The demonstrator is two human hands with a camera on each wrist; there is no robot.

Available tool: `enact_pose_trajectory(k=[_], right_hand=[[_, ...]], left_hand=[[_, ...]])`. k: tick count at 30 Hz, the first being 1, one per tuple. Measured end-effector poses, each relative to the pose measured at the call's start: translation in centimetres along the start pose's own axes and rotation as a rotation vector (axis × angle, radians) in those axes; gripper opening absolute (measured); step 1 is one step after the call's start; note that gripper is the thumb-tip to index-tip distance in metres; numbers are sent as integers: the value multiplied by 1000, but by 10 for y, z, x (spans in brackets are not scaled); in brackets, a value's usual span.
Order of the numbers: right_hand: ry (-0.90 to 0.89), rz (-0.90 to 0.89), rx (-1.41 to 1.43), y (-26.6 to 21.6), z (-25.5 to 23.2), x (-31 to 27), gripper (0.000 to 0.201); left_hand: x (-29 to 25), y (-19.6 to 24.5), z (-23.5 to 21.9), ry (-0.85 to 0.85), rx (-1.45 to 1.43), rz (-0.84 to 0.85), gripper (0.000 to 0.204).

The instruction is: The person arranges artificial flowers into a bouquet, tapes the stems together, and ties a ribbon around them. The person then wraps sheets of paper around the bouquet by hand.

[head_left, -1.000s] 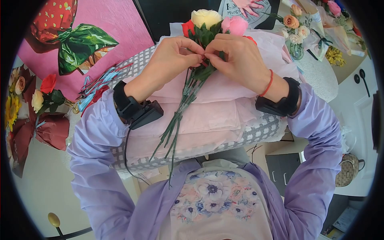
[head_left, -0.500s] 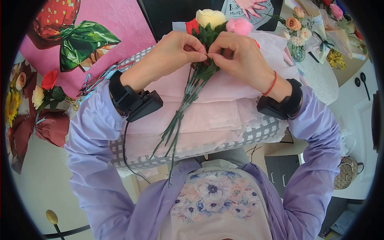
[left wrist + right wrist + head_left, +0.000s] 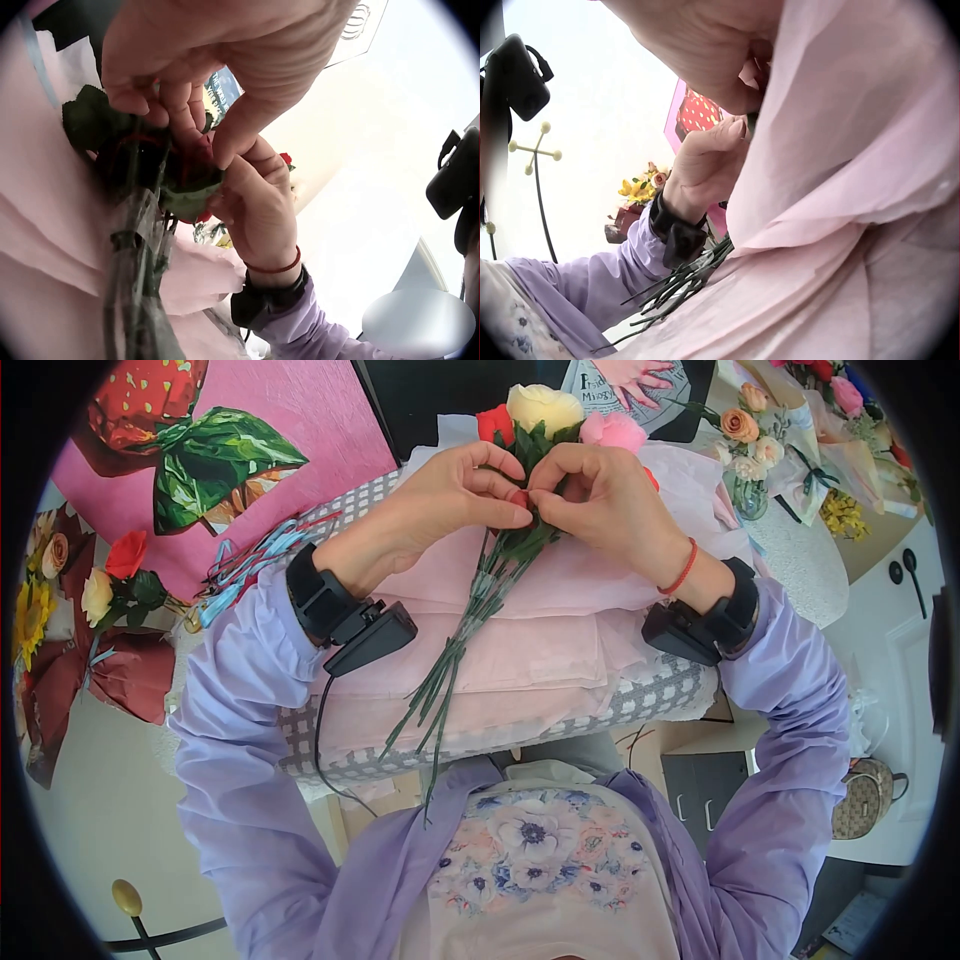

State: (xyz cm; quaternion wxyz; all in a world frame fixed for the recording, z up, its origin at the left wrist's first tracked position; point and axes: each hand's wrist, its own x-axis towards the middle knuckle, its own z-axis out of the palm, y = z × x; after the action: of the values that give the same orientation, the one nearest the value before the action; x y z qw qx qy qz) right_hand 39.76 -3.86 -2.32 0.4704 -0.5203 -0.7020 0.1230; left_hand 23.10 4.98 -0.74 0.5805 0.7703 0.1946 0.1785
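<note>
Over the pink wrapping paper (image 3: 520, 650) lies a bunch of artificial roses, their green stems (image 3: 462, 625) fanning toward the person. A cream rose (image 3: 545, 408), a red rose (image 3: 494, 424) and a pink rose (image 3: 613, 431) form its head. Just below the blooms, my left hand (image 3: 440, 498) and right hand (image 3: 607, 495) meet with fingertips together. Both pinch a red ribbon (image 3: 198, 153) at the stems among the leaves (image 3: 187, 201). Fingers hide most of the ribbon. Clear film (image 3: 142, 217) wraps part of the stems in the left wrist view.
Blue and red ribbons (image 3: 245, 572) lie left of the paper, below a pink strawberry painting (image 3: 330, 420). A dark-red wrapped bouquet (image 3: 125, 675) is at far left. A glass vase of small roses (image 3: 748, 492) stands back right. A grey checked cloth (image 3: 650, 695) lies under the paper.
Both hands stay at the stems below the blooms, pinching the ribbon. The left fingers have shifted and spread slightly there. The whole view has drifted a little, the bouquet appearing farther right.
</note>
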Motion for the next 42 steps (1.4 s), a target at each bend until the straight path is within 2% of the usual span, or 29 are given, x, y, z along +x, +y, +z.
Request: enact_pose_trajectory(k=[2, 5, 7, 10, 22, 26, 35, 37, 38, 40, 42], right_hand=[[-20, 10, 16, 1, 1, 0, 7], [-43, 21, 37, 1, 2, 1, 7], [-45, 25, 42, 2, 3, 1, 7], [-38, 24, 56, 2, 3, 1, 7], [-72, 45, 41, -4, 1, 2, 8], [-58, 44, 29, -2, 1, 1, 9], [-44, 49, 21, -1, 1, 1, 10], [-36, 45, 16, -4, 0, 0, 10], [-28, 46, -84, -11, -3, -1, 10], [-20, 48, -184, -13, -4, -1, 9], [-11, 9, -208, -10, -3, -1, 9]], left_hand=[[-2, 0, 4, 6, 10, 4, 26], [-2, -4, 9, 76, 161, 76, 22], [0, -8, 9, 131, 324, 184, 18], [-3, -7, 8, 168, 404, 213, 16], [-11, 4, 2, 223, 689, 171, 8], [-12, 5, 1, 213, 664, 211, 8], [-13, 8, -2, 198, 702, 167, 7], [-14, 10, -4, 213, 804, 177, 8], [-15, 11, -5, 213, 804, 177, 8], [-17, 11, -5, 245, 964, 242, 7], [-17, 6, -7, 248, 974, 304, 8]])
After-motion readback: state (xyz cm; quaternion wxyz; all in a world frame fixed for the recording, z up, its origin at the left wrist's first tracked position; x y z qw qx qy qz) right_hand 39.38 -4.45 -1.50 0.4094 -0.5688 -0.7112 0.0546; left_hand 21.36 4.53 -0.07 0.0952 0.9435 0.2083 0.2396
